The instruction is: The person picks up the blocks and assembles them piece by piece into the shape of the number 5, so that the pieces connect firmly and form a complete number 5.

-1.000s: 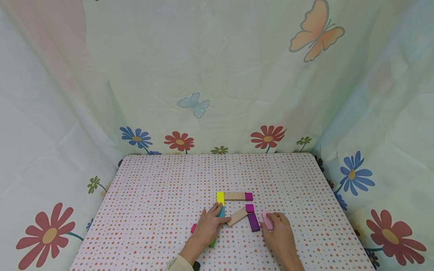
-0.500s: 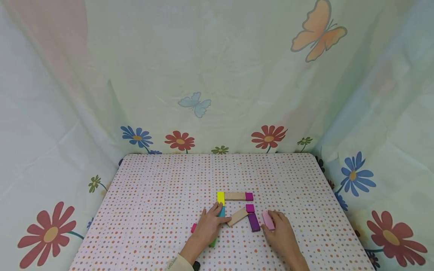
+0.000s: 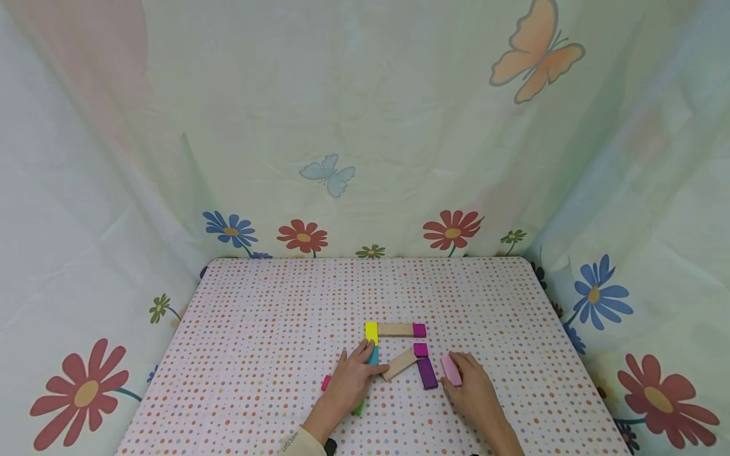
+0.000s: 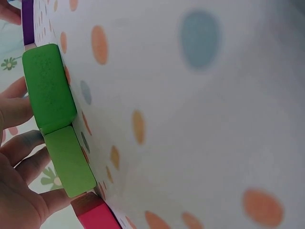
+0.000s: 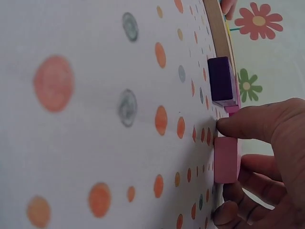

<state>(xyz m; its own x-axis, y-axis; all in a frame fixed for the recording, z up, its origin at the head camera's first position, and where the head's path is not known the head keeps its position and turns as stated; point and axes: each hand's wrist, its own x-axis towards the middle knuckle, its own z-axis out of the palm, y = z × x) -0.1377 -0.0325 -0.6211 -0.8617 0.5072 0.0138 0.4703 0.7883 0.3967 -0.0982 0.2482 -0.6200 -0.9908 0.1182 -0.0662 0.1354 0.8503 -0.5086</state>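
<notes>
My left hand rests over a line of blocks with its fingers spread, fingertips at the yellow block and blue block. Its thumb reaches to the slanted bare wooden block. Under that hand lie a dark green block and a light green block, seen end-on in the left wrist view, with a hot pink block beside them. My right hand holds a light pink block between thumb and fingers, close to the table. Left of it lies a purple block.
A magenta block sits at the upper end of the purple one. Farther back, a second wooden block runs from the yellow block to another magenta block. The dotted tabletop ends at a flowered curtain.
My right hand and forearm have shifted slightly to the right, with the light pink block staying almost in place. The left hand and the other blocks hold still.
</notes>
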